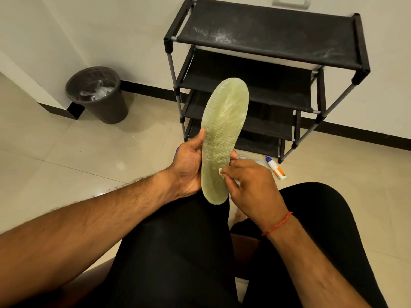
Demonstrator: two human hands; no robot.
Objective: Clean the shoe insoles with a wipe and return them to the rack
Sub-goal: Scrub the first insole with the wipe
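Observation:
A pale green, mesh-textured insole (223, 134) stands nearly upright in front of me, toe end up. My left hand (189, 165) grips its left edge, thumb on the front face. My right hand (251, 178) pinches a small white wipe (220, 172) against the insole's lower right edge; most of the wipe is hidden by the fingers. Behind the insole stands the black multi-tier shoe rack (266, 34) against the wall, its top shelf dusty and its shelves bare.
A dark waste bin (97, 96) with plastic scraps inside stands at the left by the wall. A small white bottle (275, 168) lies on the tiled floor near the rack's foot, beside a bluish ringed object partly hidden by my hand. My black-clad legs fill the foreground.

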